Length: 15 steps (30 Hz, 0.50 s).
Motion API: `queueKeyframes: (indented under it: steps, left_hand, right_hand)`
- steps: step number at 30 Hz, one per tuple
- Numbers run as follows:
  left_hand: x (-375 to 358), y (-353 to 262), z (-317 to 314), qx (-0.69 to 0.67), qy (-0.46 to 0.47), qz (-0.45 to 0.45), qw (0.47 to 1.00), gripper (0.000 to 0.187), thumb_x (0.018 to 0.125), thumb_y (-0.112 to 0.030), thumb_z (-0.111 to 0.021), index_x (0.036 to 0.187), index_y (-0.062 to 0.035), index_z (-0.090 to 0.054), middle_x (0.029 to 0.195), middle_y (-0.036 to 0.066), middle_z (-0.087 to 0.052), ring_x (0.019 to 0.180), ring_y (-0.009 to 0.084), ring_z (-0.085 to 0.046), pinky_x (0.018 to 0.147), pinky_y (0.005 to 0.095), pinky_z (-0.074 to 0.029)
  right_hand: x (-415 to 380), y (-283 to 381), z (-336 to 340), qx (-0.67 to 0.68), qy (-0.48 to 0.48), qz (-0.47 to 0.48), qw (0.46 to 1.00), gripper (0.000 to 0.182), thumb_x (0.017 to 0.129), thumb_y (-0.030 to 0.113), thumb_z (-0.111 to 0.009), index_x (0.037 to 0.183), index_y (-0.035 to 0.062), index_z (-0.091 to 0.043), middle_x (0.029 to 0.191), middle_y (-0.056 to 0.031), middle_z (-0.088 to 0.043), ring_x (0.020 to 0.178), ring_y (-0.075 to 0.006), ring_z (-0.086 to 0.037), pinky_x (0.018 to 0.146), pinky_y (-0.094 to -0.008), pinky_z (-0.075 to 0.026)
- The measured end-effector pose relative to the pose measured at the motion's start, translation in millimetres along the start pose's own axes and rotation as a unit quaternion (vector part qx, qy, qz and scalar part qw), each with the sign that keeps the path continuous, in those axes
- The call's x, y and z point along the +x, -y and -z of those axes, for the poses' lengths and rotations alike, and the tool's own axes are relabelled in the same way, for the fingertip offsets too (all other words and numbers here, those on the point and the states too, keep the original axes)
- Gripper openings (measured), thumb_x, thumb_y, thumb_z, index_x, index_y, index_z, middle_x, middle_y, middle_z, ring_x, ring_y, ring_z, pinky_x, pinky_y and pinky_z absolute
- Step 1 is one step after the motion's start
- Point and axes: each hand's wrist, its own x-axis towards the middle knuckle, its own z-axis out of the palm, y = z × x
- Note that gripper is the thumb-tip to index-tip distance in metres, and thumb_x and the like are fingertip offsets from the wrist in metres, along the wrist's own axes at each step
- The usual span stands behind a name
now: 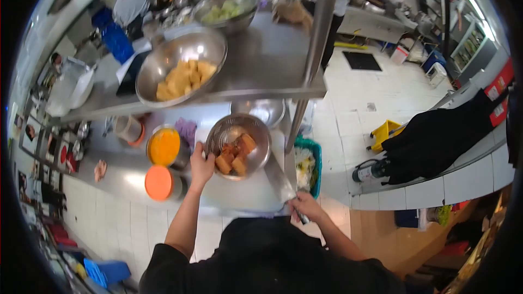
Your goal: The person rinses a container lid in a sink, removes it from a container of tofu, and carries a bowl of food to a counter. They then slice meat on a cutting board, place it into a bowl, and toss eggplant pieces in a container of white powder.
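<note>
Watching remotely, I had the left hand [202, 167] gripping the rim of the metal bowl [224, 128], which sat just right of it, with brown chunks [238, 164] inside. Thin steel, probably light, stiff, slick if greasy; rim looked the best hold. Chunks likely soft. My right hand [305, 207] was closed round the knife [278, 179], blade ahead of it.

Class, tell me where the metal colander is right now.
In the head view, the colander is mid-picture, held at its left rim by the left hand, left of the knife.
</note>
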Motion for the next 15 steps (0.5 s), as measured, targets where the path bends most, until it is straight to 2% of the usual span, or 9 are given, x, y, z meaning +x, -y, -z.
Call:
queueKeyframes:
  steps: [1,2,3,4,6,9,11,13,15]
  left_hand:
    - [-9,-5,1,0.047,0.004,0.013,0.999,0.019,0.086,-0.003,-0.061,0.104,0.0012,-0.058,0.091,0.026,-0.068,0.081,0.042,-0.068,0.07,0.0471,-0.052]
    - [-18,-12,1,0.053,0.024,0.06,0.997,0.018,0.088,-0.004,-0.06,0.105,0.0011,-0.059,0.089,0.027,-0.066,0.079,0.0451,-0.066,0.069,0.0462,-0.051]
    - [-25,-20,1,0.046,0.0,0.017,0.999,0.017,0.089,-0.003,-0.059,0.106,0.0009,-0.06,0.087,0.026,-0.065,0.078,0.0445,-0.065,0.068,0.046,-0.051]
    - [-28,-31,3,0.057,-0.009,-0.003,0.998,0.018,0.091,-0.002,-0.058,0.108,0.0005,-0.06,0.093,0.026,-0.065,0.08,0.0449,-0.064,0.067,0.0459,-0.05]
    - [-29,-34,7,0.091,-0.014,-0.066,0.994,0.02,0.088,0.001,-0.059,0.108,-0.0013,-0.059,0.121,0.021,-0.064,0.092,0.0433,-0.067,0.074,0.0466,-0.055]
    - [-24,-45,10,0.116,0.0,-0.101,0.988,0.021,0.086,0.002,-0.06,0.106,-0.0029,-0.06,0.126,0.016,-0.064,0.094,0.0423,-0.067,0.076,0.047,-0.057]
    - [-11,-47,9,0.181,-0.021,-0.184,0.966,0.02,0.085,0.001,-0.062,0.104,-0.0039,-0.059,0.129,0.015,-0.063,0.094,0.0415,-0.068,0.075,0.0476,-0.057]
    - [13,-52,6,0.17,-0.034,-0.183,0.968,0.019,0.085,0.001,-0.062,0.103,-0.0043,-0.059,0.13,0.015,-0.062,0.094,0.0417,-0.068,0.075,0.0482,-0.057]
    - [43,-54,-4,0.133,-0.059,-0.164,0.976,0.021,0.084,0.001,-0.064,0.104,-0.0039,-0.058,0.13,0.017,-0.061,0.098,0.0444,-0.065,0.077,0.0503,-0.055]
  right_hand:
    - [9,-6,9,-0.027,-0.002,0.0,1.0,0.018,0.099,0.016,-0.059,0.095,-0.0022,-0.057,0.065,-0.0114,-0.061,0.046,-0.0204,-0.062,0.04,-0.0352,-0.05]
    - [13,-17,14,-0.054,0.002,-0.009,0.998,0.018,0.099,0.015,-0.059,0.094,-0.0019,-0.056,0.065,-0.0114,-0.061,0.047,-0.0205,-0.063,0.04,-0.0357,-0.05]
    - [9,-11,13,-0.04,0.009,-0.022,0.999,0.019,0.1,0.015,-0.058,0.093,-0.0018,-0.055,0.067,-0.0112,-0.061,0.047,-0.0198,-0.063,0.039,-0.035,-0.05]
    - [8,0,12,-0.028,0.011,-0.024,0.999,0.019,0.101,0.015,-0.058,0.093,-0.0016,-0.055,0.069,-0.011,-0.061,0.047,-0.0191,-0.062,0.039,-0.0343,-0.05]
    - [6,7,11,-0.038,0.013,-0.019,0.999,0.021,0.103,0.017,-0.057,0.094,-0.0018,-0.054,0.072,-0.0108,-0.061,0.046,-0.0173,-0.06,0.039,-0.0327,-0.049]
    - [2,12,9,-0.088,-0.005,-0.021,0.996,0.02,0.103,0.018,-0.056,0.1,-0.0016,-0.054,0.073,-0.0106,-0.06,0.047,-0.0165,-0.059,0.04,-0.0321,-0.05]
    - [0,15,5,-0.115,-0.027,-0.015,0.993,0.02,0.102,0.018,-0.056,0.103,-0.0017,-0.054,0.072,-0.0109,-0.061,0.047,-0.017,-0.06,0.04,-0.0326,-0.05]
    - [-1,14,0,-0.192,-0.05,-0.008,0.98,0.021,0.1,0.018,-0.058,0.106,-0.0018,-0.054,0.069,-0.0115,-0.061,0.049,-0.0186,-0.062,0.042,-0.0339,-0.051]
    - [-6,17,-9,-0.202,-0.057,0.014,0.978,0.024,0.1,0.021,-0.057,0.104,-0.0022,-0.054,0.065,-0.0124,-0.06,0.047,-0.0198,-0.063,0.043,-0.0357,-0.052]
